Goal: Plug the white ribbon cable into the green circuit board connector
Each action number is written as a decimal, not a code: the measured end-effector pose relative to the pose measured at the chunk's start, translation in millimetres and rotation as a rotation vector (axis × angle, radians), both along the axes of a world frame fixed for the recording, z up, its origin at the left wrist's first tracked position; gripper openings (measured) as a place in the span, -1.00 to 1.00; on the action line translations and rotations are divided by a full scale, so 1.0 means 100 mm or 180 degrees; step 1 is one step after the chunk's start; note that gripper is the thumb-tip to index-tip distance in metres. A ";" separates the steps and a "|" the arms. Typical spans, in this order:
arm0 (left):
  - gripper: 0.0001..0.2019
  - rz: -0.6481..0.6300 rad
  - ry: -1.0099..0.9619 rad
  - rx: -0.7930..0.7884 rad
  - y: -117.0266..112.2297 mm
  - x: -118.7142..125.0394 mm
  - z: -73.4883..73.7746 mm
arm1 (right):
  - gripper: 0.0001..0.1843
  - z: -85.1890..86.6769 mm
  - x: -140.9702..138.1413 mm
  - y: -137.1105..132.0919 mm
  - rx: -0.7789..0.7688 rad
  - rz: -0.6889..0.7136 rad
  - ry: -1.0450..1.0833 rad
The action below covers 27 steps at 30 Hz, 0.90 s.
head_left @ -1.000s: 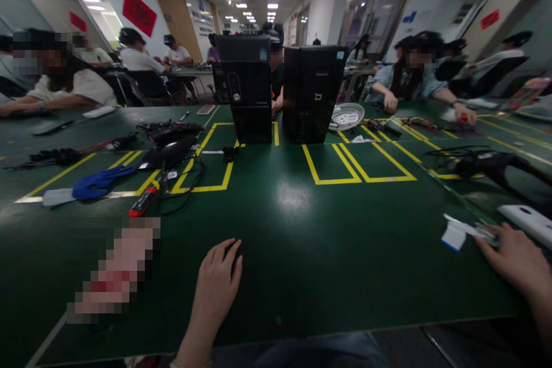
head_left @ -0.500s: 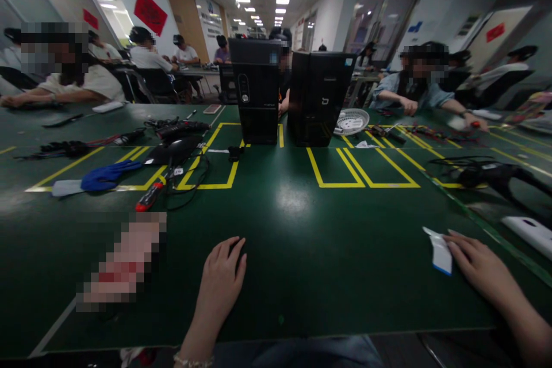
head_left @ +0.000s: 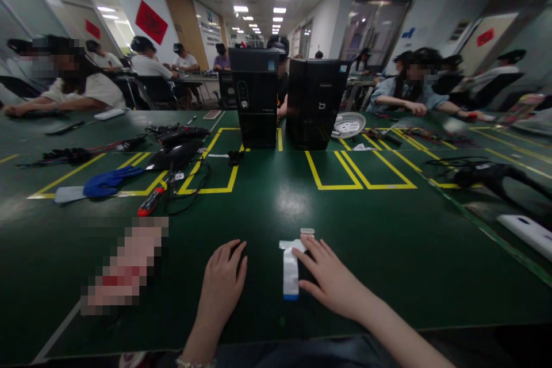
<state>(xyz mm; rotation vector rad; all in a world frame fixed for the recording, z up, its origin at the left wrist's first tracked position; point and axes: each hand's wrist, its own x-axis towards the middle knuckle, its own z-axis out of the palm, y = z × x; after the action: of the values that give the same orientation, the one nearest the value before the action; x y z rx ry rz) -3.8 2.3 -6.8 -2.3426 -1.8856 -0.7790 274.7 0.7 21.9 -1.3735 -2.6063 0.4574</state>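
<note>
A white flat ribbon cable [head_left: 290, 273] with a blue end lies bent on the green table, right of centre. My right hand [head_left: 325, 276] is over its right side, fingers spread and fingertips touching its upper part. Just beyond those fingertips is a small white rectangular piece [head_left: 307, 232], too small to name. The area under the palm is dark and hidden. My left hand [head_left: 223, 276] rests on the table to the left of the cable, fingers slightly bent and thumb apart, holding nothing.
Two black computer towers [head_left: 259, 98] stand upright ahead. At left lie a red-and-black screwdriver [head_left: 150, 201], a blue glove [head_left: 110, 181], cables and a blurred-out flat item [head_left: 129, 267]. A white basket [head_left: 348, 125] and black cables [head_left: 491, 172] are at right. Several people sit around.
My right hand has swept left from the right side of the table, bringing the ribbon cable to the middle. The small white piece now shows beyond its fingertips. My left hand stays put.
</note>
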 end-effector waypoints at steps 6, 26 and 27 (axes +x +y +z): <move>-0.67 0.0009 0.0001 -0.0021 0.01 -0.02 -0.03 | -0.22 -0.07 -0.64 -0.07 -0.0271 0.0187 0.0212; -0.59 0.0144 0.0184 -0.0268 0.01 -0.02 -0.02 | -0.09 -0.25 2.63 0.05 0.0949 -0.4063 -0.1044; -0.59 0.0135 0.0193 -0.0263 0.01 -0.02 -0.02 | -0.06 -0.26 2.79 0.01 0.0851 -0.4380 -0.1068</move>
<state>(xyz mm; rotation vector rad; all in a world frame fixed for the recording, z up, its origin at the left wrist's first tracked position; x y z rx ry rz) -5.8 3.7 -8.8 -2.3359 -1.9722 -0.6306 554.2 1.7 -3.6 -2.7168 -1.1867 -0.3374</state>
